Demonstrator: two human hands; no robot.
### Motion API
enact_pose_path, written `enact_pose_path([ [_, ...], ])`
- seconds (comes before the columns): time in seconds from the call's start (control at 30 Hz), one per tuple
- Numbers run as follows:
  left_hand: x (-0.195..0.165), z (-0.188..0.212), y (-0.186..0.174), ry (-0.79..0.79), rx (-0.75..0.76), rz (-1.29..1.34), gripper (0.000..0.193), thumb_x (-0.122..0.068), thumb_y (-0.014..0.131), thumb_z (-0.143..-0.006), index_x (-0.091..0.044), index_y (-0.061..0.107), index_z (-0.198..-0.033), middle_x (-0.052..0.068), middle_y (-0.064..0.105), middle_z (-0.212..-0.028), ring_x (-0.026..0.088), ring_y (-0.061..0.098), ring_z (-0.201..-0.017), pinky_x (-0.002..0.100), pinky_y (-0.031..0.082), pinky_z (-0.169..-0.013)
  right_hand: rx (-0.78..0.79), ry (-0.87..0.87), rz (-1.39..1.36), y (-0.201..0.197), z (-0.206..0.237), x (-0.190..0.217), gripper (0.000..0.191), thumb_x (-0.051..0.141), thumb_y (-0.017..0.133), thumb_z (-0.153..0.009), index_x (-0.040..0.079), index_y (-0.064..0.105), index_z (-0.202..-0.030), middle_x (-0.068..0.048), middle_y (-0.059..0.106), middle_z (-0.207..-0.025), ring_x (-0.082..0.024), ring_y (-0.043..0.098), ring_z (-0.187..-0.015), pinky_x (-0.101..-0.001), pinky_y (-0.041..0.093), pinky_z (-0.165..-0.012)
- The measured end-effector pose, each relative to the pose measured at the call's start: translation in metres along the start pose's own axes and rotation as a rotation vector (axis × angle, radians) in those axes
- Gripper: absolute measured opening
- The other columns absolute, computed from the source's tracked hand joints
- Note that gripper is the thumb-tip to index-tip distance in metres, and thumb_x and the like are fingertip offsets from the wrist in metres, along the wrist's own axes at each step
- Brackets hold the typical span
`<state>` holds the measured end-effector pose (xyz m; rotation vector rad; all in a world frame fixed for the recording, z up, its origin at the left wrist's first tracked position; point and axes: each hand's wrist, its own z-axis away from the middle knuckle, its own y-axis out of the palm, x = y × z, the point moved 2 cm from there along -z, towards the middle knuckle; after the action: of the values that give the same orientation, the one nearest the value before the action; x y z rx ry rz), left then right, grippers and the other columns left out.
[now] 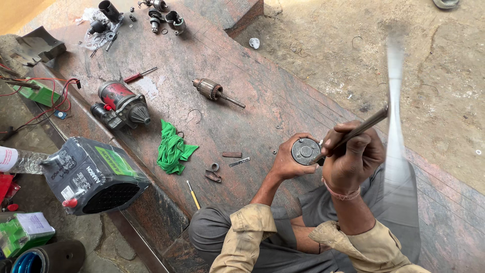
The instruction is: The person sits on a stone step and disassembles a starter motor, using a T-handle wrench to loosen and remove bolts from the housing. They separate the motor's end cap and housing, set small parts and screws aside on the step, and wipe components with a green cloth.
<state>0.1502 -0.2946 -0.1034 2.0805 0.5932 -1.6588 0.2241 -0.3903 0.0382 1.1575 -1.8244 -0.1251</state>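
Rod (359, 130) tip down-left, w/ handle up-right

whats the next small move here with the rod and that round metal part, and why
Probably steady the round metal part flat on the stone slab before pressing on with the metal rod. The left hand only cups the part from the side, while the right hand grips the rod with its tip at the part's rim, where it looks liable to slip.

A green rag (173, 149) lies on the slab (242, 65) near a starter motor (121, 105). An armature (212, 90) lies farther off. A battery (93, 176) sits at the edge.
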Motion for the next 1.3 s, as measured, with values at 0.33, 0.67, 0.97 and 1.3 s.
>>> enact_pose_path([
  [0.33, 0.001, -0.001, 0.001, 0.002, -0.011, -0.029, 0.069, -0.019, 0.088, -0.06, -0.006, 0.066, -0.124, 0.004, 0.071, -0.117, 0.014, 0.069, -0.11, 0.031, 0.056, -0.1, -0.006, 0.033, -0.017, 0.002, 0.001, 0.001, 0.034, 0.027, 0.076, -0.109, 0.001, 0.055, -0.113, -0.012, 0.064, -0.081, -0.015, 0.06, -0.058, -0.0246, 0.046, -0.047],
  [0.67, 0.001, -0.002, 0.001, 0.001, -0.004, -0.018, 0.068, -0.019, 0.089, -0.061, -0.007, 0.066, -0.124, 0.003, 0.073, -0.119, 0.013, 0.07, -0.112, 0.031, 0.057, -0.102, 0.0, -0.039, 0.072, -0.003, 0.0, -0.002, 0.033, 0.027, 0.076, -0.109, 0.002, 0.054, -0.115, -0.012, 0.064, -0.088, -0.011, 0.056, -0.057, -0.0238, 0.044, -0.045],
  [0.97, 0.006, 0.0, -0.003, 0.004, -0.006, -0.036, 0.068, -0.019, 0.087, -0.06, -0.006, 0.066, -0.124, 0.002, 0.071, -0.12, 0.013, 0.069, -0.111, 0.03, 0.056, -0.101, 0.007, -0.012, 0.051, 0.011, -0.025, 0.019, 0.036, 0.036, 0.054, -0.122, 0.001, 0.058, -0.127, -0.008, 0.057, -0.078, -0.007, 0.043, -0.049, -0.0228, 0.035, -0.046],
  [1.3, 0.002, 0.001, -0.004, 0.002, -0.004, 0.018, 0.086, -0.025, 0.088, -0.06, -0.007, 0.058, -0.139, 0.003, 0.073, -0.122, 0.014, 0.068, -0.117, 0.032, 0.053, -0.109, 0.052, -0.026, 0.065, 0.027, -0.054, -0.013, 0.044, 0.038, 0.059, -0.12, -0.002, 0.057, -0.137, -0.002, 0.044, -0.073, -0.005, 0.037, -0.054, -0.0207, 0.028, -0.045],
])
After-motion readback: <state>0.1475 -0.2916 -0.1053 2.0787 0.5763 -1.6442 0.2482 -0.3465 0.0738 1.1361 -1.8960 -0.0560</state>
